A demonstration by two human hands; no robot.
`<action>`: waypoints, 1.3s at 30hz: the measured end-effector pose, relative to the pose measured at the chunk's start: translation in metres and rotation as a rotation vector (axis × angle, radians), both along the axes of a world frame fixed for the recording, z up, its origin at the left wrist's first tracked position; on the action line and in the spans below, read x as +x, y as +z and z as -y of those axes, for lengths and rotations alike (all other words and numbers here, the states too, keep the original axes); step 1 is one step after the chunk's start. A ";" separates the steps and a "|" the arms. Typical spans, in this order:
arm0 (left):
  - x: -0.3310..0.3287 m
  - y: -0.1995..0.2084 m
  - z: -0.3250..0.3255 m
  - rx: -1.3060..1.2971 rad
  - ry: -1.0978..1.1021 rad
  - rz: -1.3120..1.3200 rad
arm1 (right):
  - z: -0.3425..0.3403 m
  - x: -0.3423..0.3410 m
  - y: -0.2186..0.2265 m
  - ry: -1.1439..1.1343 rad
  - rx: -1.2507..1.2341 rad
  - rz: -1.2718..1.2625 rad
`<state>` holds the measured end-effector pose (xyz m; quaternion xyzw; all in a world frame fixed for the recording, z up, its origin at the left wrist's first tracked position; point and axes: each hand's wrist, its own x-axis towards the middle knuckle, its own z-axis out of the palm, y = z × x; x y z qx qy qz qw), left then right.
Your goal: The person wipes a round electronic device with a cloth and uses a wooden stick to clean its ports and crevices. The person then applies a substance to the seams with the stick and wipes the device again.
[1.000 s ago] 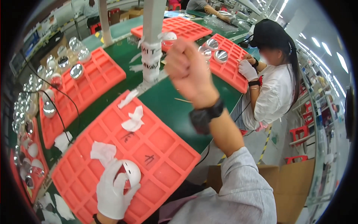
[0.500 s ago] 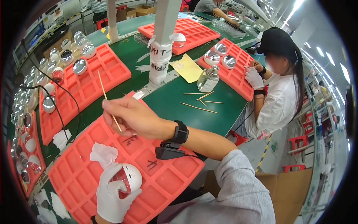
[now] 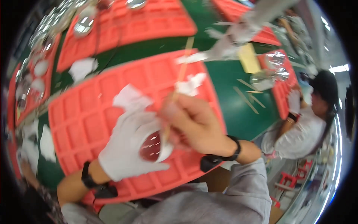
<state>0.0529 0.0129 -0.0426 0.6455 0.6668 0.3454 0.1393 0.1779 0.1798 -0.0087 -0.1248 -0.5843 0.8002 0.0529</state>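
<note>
Nearest us, we have our two hands close together over the coral-red compartment tray (image 3: pixel 82 125). Our gloved left hand (image 3: pixel 128 145) is wrapped around a red-and-white ball (image 3: pixel 151 146), fingers above and thumb below. Our bare right hand (image 3: pixel 186 123) pinches a thin wooden stick (image 3: pixel 182 71) just beside the ball's right side. So the ball lies between the hands, nearer the left, its glossy red face up and its white shell toward the right; being round, it gives us no long axis. The stick's axis runs away from us, its far end leaning slightly right; blur keeps us from telling whether its near end touches the shell. Beyond the ball, we see a crumpled tissue (image 3: pixel 130 98) on the tray, then loose sticks (image 3: pixel 246 100) on the green bench (image 3: pixel 231 115) and a clear jar (image 3: pixel 263 80) to the right
</note>
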 end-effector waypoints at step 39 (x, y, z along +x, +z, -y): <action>0.018 -0.013 -0.008 0.044 0.101 0.100 | -0.012 0.006 -0.043 0.172 0.685 -0.533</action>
